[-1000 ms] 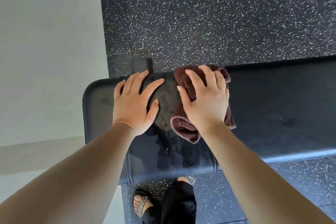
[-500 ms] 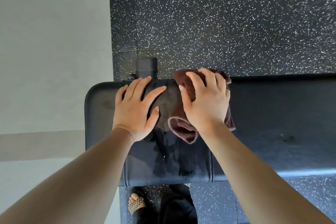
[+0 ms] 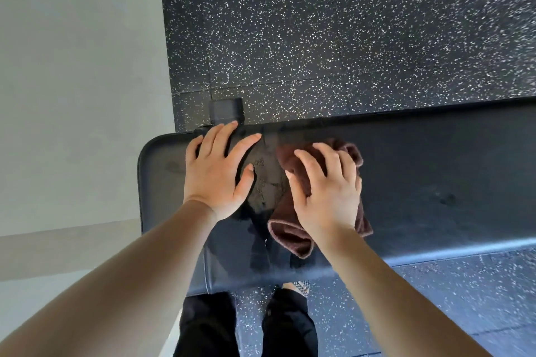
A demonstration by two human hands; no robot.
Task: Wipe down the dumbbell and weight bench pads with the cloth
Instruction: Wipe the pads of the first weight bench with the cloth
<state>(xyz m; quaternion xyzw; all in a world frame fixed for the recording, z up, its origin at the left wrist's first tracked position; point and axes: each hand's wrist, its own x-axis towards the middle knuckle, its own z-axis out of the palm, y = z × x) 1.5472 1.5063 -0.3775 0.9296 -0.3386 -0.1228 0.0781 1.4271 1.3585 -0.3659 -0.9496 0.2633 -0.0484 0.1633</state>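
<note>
A black padded weight bench (image 3: 435, 171) runs from centre left to the right edge. A crumpled brown cloth (image 3: 293, 236) lies on the pad near its left end. My right hand (image 3: 327, 197) presses down on the cloth with bent fingers gripping it. My left hand (image 3: 216, 174) rests flat on the pad just left of the cloth, fingers spread and holding nothing. Between the hands the pad shows dull wet smears. No dumbbell is in view.
A black frame foot (image 3: 226, 110) of the bench sticks out behind the pad's far edge. Black speckled rubber flooring (image 3: 333, 32) lies beyond and under the bench. A pale smooth floor (image 3: 78, 81) fills the left. My legs in dark trousers (image 3: 208, 324) stand at the near edge.
My right hand has pulled the cloth back from the pad's far edge toward me and slightly right. My left hand stays flat in the same spot on the pad.
</note>
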